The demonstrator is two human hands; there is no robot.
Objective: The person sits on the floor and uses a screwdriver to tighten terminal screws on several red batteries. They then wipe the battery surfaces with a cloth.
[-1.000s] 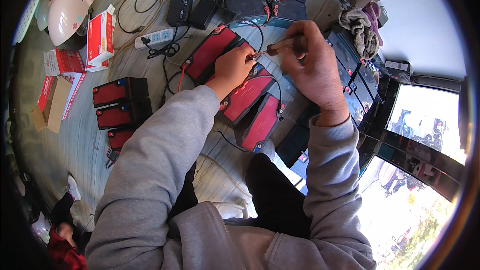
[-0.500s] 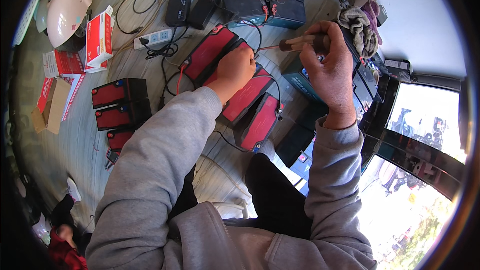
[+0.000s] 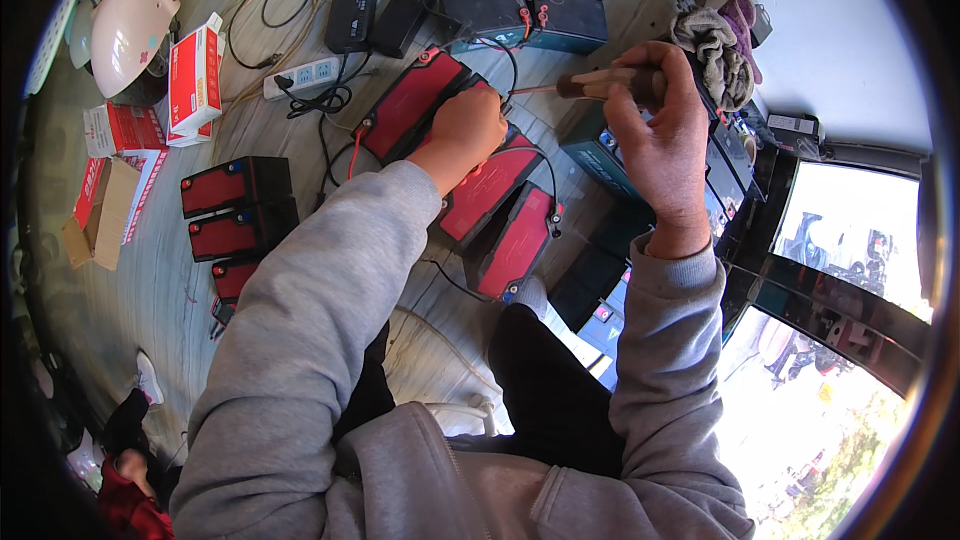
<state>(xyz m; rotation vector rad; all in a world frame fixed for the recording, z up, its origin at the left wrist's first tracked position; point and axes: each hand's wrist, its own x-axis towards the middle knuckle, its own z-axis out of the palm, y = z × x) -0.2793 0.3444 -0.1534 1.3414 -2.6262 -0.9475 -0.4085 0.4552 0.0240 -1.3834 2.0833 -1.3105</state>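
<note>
In my right hand [image 3: 668,145] is a screwdriver [image 3: 585,86] with a brown handle, held almost level; its thin shaft points left toward my left hand [image 3: 466,132]. That hand is closed over the terminal end of a red-topped battery [image 3: 493,187]; what its fingers pinch is hidden. Another red-topped battery [image 3: 412,102] lies beyond it, and a third red-topped battery [image 3: 517,243] sits nearer to me, slightly askew. A black wire [image 3: 547,162] curves along the batteries. On the far battery's left end a red wire [image 3: 356,152] hangs from a terminal.
Smaller red and black batteries [image 3: 238,188] stand on the left. Beyond are a power strip [image 3: 302,77], a black charger [image 3: 352,14] and large dark batteries [image 3: 560,20] joined by orange wires. More dark batteries [image 3: 600,145] stand right. Red-white boxes [image 3: 195,80] lie far left; a person's shoe [image 3: 149,378] shows lower left.
Both hands and the screwdriver keep nearly the same pose. The whole scene has shifted very slightly to the left in the picture.
</note>
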